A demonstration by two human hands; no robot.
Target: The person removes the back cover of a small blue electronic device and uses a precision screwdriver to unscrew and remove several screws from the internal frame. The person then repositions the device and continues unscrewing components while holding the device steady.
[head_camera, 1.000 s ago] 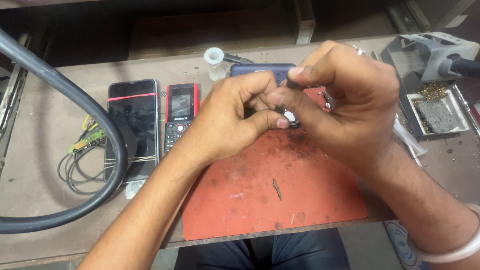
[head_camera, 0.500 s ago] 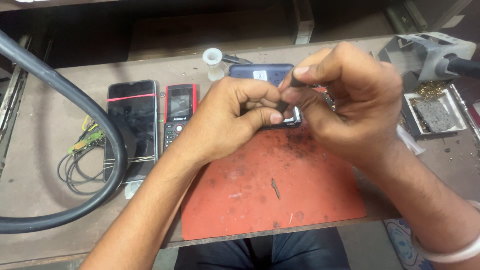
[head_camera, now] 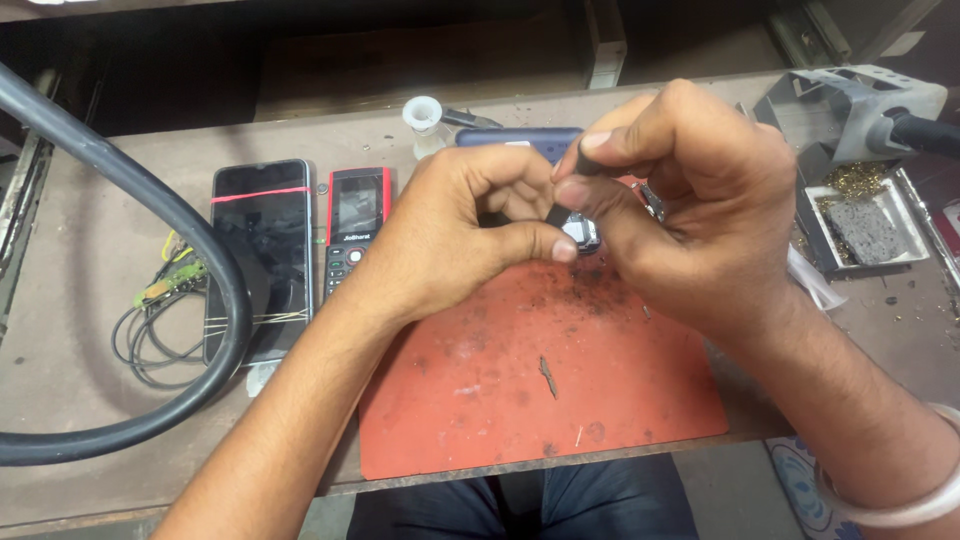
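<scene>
My left hand (head_camera: 455,235) and my right hand (head_camera: 690,200) meet above the far edge of a red work mat (head_camera: 520,390). Between the fingertips sits a small dark and silver part (head_camera: 580,232), pinched by my left thumb and fingers. My right thumb and forefinger grip a thin dark tool (head_camera: 585,165) that points down at the part. Most of the part is hidden by my fingers.
A black smartphone (head_camera: 258,255) with a red band and a red keypad phone (head_camera: 355,225) lie left of the mat. A thick black hose (head_camera: 200,250) curves across the left. A dark blue phone (head_camera: 515,140), a small white bottle (head_camera: 422,115) and a soldering stand (head_camera: 850,110) with sponge tray (head_camera: 860,225) are behind.
Both hands have shifted slightly left and toward the bench's far side; my right fingers have risen and re-gripped the thin tool above the part. My left hand still pinches the part.
</scene>
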